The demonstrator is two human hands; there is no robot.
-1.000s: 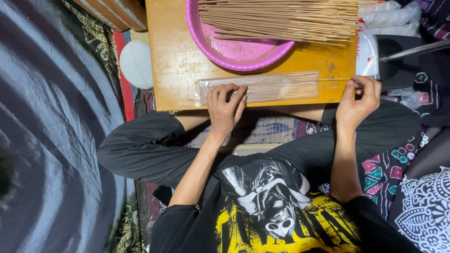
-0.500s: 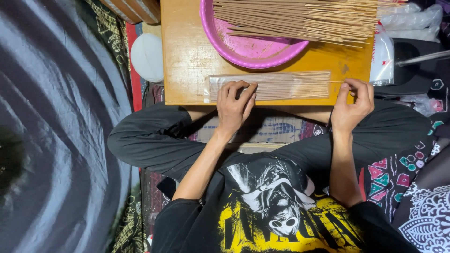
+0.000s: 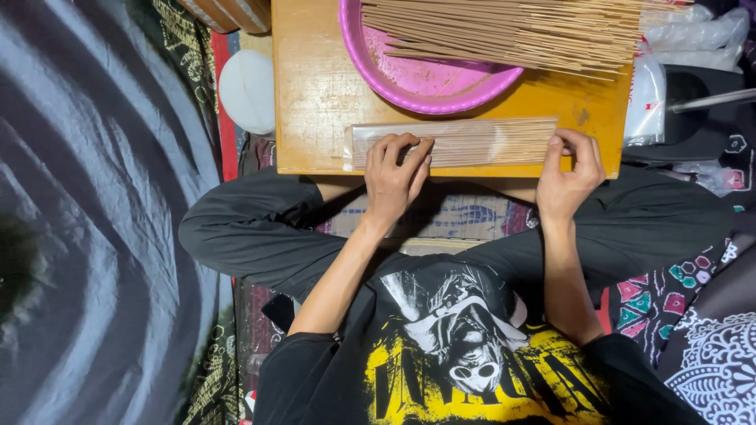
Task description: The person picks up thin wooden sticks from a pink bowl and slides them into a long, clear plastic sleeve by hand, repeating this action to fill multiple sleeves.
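Left hand: our left hand (image 3: 396, 175) lies palm down on the left part of the clear packet of incense sticks (image 3: 465, 142), fingers spread and curved over it, pressing it flat; this grip is open, resting rather than clamped.
Right hand: our right hand (image 3: 568, 169) sits at the packet's right end, thumb and fingers closed in a pinch on that edge.
Packet: we see it lying lengthwise along the near edge of the wooden surface (image 3: 315, 94), just in front of the pink basin (image 3: 409, 79) and apart from it.
Loose sticks: a large heap of loose incense sticks (image 3: 512, 31) lies across the basin, its ends passing over the basin's right rim.
Right of the surface: a stack of clear plastic sleeves (image 3: 647, 98) stands at the edge, touching it.
Left of the surface: a round white lid (image 3: 247, 90) rests just beside it on the patterned cloth.
Body: we sit cross-legged, knees in black trousers (image 3: 244, 232) under the near edge.
Far left: a dark striped sheet (image 3: 87, 212) covers the floor.
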